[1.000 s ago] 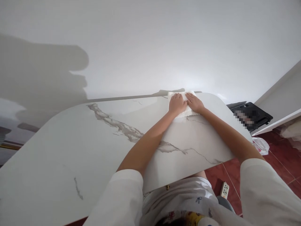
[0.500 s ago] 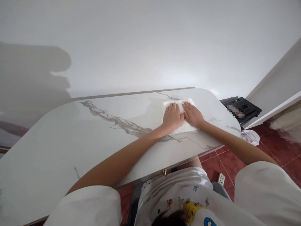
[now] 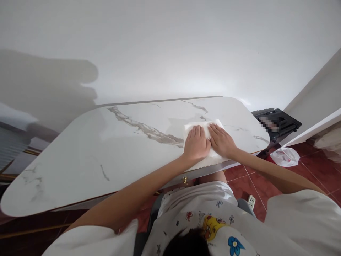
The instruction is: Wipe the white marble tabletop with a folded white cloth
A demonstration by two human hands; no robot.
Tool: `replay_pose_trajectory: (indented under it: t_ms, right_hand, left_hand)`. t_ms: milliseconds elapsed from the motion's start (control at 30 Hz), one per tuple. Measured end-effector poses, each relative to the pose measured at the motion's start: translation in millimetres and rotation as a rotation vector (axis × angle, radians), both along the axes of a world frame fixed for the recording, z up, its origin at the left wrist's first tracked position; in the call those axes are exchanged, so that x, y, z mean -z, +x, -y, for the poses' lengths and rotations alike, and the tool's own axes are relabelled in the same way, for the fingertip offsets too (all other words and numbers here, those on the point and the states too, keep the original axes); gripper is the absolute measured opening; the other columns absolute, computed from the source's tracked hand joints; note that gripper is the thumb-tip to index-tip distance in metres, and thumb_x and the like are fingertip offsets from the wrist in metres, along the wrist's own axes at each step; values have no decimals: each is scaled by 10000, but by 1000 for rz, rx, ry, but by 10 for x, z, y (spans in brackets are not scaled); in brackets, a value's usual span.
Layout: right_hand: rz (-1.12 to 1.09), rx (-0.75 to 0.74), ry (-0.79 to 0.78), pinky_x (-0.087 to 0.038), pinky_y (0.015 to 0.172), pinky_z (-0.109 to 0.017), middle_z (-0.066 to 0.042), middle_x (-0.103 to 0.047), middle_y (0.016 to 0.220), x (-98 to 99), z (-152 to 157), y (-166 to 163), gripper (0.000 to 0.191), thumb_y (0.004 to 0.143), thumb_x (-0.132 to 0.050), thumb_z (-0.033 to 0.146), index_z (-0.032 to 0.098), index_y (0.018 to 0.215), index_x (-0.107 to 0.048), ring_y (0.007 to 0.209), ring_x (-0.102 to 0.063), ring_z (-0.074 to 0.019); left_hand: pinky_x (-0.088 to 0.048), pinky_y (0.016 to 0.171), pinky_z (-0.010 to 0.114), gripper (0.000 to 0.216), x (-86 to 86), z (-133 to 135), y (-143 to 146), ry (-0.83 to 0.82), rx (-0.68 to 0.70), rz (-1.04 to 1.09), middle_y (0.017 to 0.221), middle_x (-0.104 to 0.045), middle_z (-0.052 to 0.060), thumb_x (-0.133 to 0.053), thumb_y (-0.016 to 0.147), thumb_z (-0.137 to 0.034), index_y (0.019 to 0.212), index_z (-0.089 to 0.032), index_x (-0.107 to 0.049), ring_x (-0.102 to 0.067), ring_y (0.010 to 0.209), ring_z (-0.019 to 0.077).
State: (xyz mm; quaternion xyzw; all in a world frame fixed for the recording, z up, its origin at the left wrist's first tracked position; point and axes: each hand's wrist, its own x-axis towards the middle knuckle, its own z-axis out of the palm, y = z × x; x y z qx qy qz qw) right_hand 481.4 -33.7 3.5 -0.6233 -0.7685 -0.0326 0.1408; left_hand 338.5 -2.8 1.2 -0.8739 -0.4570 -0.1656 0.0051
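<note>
A white paper towel or thin cloth point(image 3: 213, 155) lies flat on a white marble-patterned table point(image 3: 125, 153). On its left part rests my left hand point(image 3: 196, 145), palm down with the fingers stretched forward. Beside it my right hand point(image 3: 221, 141) presses flat on the same sheet, fingers extended and pointing forward-left. The two thumbs meet or nearly touch. The sheet's wavy near edge reaches the table's front edge, and its middle is hidden under my palms.
A pale wall point(image 3: 165, 53) stands behind the table. Right of the table are a black case-like object point(image 3: 289, 122), a white plastic bag point(image 3: 285, 156) and a power strip point(image 3: 251, 201) on the red tiled floor. A gold knob point(image 3: 184, 180) sits below the table's front edge.
Both hands and the sheet have slid toward me, from the middle of the table to its front edge. The head view has shifted slightly, showing more of the table's left end.
</note>
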Motion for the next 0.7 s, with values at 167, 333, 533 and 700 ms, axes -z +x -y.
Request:
replay_pose_trajectory:
  t_ms: [167, 333, 533, 700]
  right_hand:
    - [-1, 10, 16, -352, 1154, -468, -183, -422, 1510, 8, 200, 199, 564, 960, -283, 276, 12, 1428, -454, 1435, -352, -283]
    - [12, 73, -2, -327, 1170, -460, -161, -406, 1528, -15, 145, 390, 581, 956, -259, 259, 15, 1467, -389, 1449, -325, -269]
    - [30, 105, -130, -319, 1175, -421, -147, -403, 1536, -153, -357, 470, 540, 923, -331, 198, 46, 1431, -430, 1450, -324, -258]
    - [-51, 206, -149, -455, 1042, -431, -111, -505, 1464, -221, -899, 294, 432, 938, -275, 149, 153, 1278, -543, 1319, -495, -269]
  left_hand:
    - [-308, 1172, 464, 568, -39, 173, 165, -35, 49, -4, 1491, -415, 251, -348, 921, -265, 1394, 45, -404, -349, 1421, 337]
    - [-280, 1183, 436, 565, -87, 41, 373, -82, 97, 3, 1506, -404, 223, -336, 933, -274, 1410, 21, -395, -338, 1427, 326]
    - [-304, 1141, 415, 510, -159, -368, 535, -72, 68, -17, 1443, -463, 232, -342, 932, -246, 1351, 24, -445, -393, 1372, 324]
    - [-364, 1065, 406, 373, -200, -831, 536, -91, -39, 19, 1267, -583, 198, -352, 920, -192, 1202, -47, -548, -485, 1251, 303]
